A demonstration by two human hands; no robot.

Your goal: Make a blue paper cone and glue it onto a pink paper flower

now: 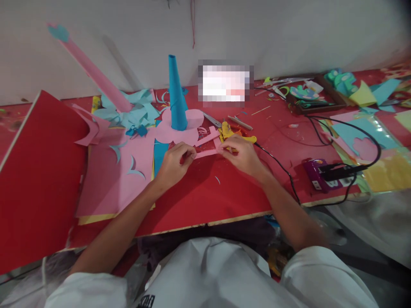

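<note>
A narrow pink paper strip [207,153] is stretched between my two hands above the red table. My left hand [177,164] pinches its left end, and my right hand [240,156] pinches the right end. Just behind my right hand lies a yellow glue gun [229,130], partly covered by the fingers. More pink strips [208,136] lie beside it. Behind my left hand, a blue paper cone [178,98] stands upright on a pink flower-shaped paper [195,119].
Pink sheets [105,184] with blue scraps lie left, beside a raised red board [38,184]. A pink paper tube [93,70] leans at the back left. Scissors [212,119] lie behind the glue gun. A purple box [321,175] with black cables and a tray [316,105] sit right.
</note>
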